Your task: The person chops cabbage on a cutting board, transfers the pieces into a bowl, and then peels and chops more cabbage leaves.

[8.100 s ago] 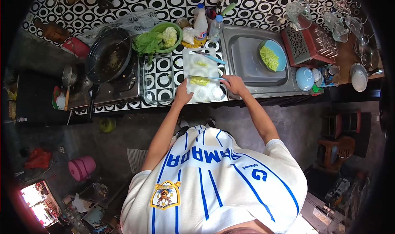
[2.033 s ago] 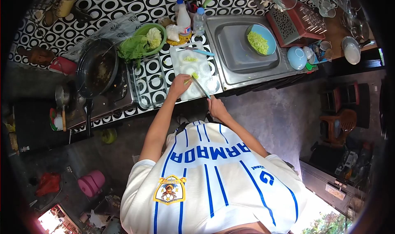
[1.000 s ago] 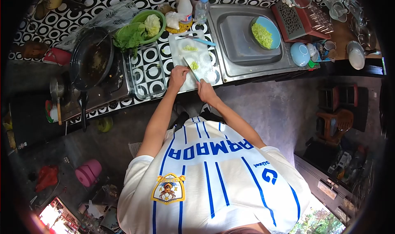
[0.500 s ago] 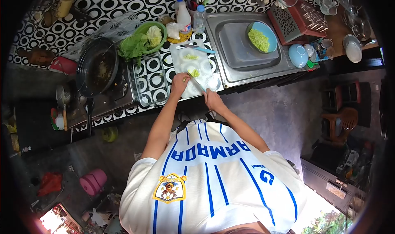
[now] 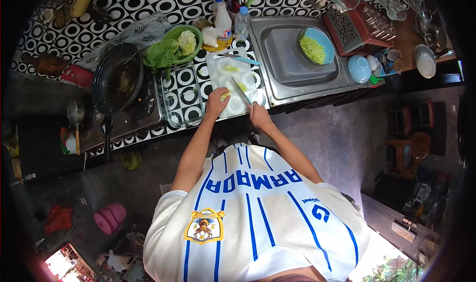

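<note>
My right hand (image 5: 260, 116) is closed around the handle of a kitchen knife (image 5: 242, 89), its blade slanting up and left over the white cutting board (image 5: 218, 66). Under the fingers of my left hand (image 5: 216, 103) is a pale green vegetable piece (image 5: 225, 95), held against the board; its exact kind is too small to tell. Chopped bits (image 5: 242, 86) lie beside the blade, with another small heap (image 5: 230, 68) farther up. A second knife with a light blue handle (image 5: 247, 60) rests across the board's far end.
Left of the board are a glass dish (image 5: 184, 117), a green basket (image 5: 199, 40) of leafy vegetables and a black wok (image 5: 111, 84). To the right, a blue bowl (image 5: 327, 46) of chopped greens stands on an upturned grey tub (image 5: 285, 59) in the sink. Bottles (image 5: 241, 23) stand behind.
The knife and my right hand have shifted slightly right, away from my left hand. Chopped bits near the blade lie farther right. My left hand stays nearly in place.
</note>
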### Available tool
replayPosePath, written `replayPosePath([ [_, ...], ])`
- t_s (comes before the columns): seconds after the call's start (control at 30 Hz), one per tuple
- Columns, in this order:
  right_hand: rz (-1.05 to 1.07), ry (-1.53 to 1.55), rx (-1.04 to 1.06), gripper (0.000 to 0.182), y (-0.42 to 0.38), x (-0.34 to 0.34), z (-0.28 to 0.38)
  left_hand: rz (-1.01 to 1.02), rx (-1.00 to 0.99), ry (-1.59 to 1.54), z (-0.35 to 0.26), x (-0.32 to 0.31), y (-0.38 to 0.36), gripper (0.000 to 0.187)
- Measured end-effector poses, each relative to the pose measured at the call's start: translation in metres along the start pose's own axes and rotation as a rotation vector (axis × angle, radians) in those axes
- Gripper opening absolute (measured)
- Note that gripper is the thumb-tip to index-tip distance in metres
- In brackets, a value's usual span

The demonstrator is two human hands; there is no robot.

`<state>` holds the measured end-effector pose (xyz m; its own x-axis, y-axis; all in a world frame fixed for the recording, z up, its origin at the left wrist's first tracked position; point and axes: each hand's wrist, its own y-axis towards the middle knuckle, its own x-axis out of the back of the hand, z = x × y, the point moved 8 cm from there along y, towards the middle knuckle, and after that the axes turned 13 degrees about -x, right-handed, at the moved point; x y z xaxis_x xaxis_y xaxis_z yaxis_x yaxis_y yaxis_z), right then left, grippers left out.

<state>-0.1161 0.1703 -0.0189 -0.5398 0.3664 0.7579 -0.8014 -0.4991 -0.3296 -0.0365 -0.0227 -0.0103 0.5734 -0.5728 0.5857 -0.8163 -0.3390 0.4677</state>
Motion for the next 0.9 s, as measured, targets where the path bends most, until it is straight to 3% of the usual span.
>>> replayPosePath([
  [0.27,0.053,0.155,0.085,0.035,-0.004,-0.005,0.031,0.059,0.093,-0.097,0.018,-0.008,-0.006,0.011],
  [0.5,0.062,0.172,0.055,0.038,0.001,-0.024,0.041,0.017,0.005,-0.024,0.015,-0.005,-0.006,0.013],
  [0.9,0.045,0.171,0.079,0.038,-0.001,-0.042,0.052,-0.006,0.048,-0.018,0.020,-0.004,-0.005,0.009],
])
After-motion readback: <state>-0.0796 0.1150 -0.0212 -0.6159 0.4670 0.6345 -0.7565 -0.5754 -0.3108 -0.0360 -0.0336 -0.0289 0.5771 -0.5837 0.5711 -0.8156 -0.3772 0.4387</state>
